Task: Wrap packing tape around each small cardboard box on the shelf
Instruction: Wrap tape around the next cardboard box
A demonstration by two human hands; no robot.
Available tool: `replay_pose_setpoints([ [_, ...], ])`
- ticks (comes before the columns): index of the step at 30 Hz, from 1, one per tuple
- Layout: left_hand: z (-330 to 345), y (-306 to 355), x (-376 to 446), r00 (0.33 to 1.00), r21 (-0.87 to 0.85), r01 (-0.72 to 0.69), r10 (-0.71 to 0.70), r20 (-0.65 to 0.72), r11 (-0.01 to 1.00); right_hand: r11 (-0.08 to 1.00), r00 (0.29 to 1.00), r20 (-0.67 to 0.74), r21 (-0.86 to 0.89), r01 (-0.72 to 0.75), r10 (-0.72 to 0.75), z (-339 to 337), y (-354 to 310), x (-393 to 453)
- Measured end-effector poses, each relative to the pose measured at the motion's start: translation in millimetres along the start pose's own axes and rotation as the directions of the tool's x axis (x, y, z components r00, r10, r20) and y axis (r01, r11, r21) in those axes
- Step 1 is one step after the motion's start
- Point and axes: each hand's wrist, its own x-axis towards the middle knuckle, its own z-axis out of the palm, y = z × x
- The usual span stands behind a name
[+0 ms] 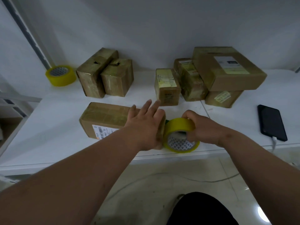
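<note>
2 hands are at work in the head view, the only view given. The left hand [146,125] is laid flat, fingers straight and spread, on the right end of the near box [103,119], which lies on its side at the front of the white shelf [56,137]. The right hand [199,127] is clamped on a yellow tape roll [180,135], fingers curled over its top and thumb side near the core, with the roll held just beside the box's right end, apparently touching it. No free strip of tape can be made out between roll and box.

Behind, 2 taped boxes [105,73] stand together at the left, and a group of 4 boxes [203,78] is seen at the right, the largest of them stacked on another. A spare tape roll [60,75] rests at the far left near the wall. A black phone [271,122] with a cable lies well to the right.

By judgement, tape is being led round the right end of the near box. Several risks follow. If the flat hand is lifted too soon, the box may be dragged or turned by the pull of the roll, and the strip may be laid crooked or creased. Since the box sits near the shelf's front edge, it could be slid off by a hard pull. Tape could also be folded onto itself if tension is lost.
</note>
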Motion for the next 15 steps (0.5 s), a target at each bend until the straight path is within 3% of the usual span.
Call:
replay_pose_setpoints([
  [4, -17, -1, 8, 0.987, -0.009, -0.097, 0.097, 0.131, 0.995, 0.987, 0.983, -0.087, 0.006, 0.160, -0.159, -3, -21, -2],
  [8, -49, -19, -5, 0.997, -0.029, -0.067, 0.065, -0.048, 0.997, 0.942, 0.975, -0.131, 0.263, 0.207, -0.178, -14, -32, -11],
  [11, -78, -35, -19, 0.986, -0.217, -0.065, 0.029, -0.162, 0.974, 0.787, 0.967, -0.163, 0.562, 0.254, -0.195, -23, -44, -16],
  [15, -106, -47, -45, 0.957, -0.370, -0.084, -0.029, -0.290, 0.925, 0.592, 0.915, -0.250, 0.701, 0.397, -0.317, -30, -75, -22],
])
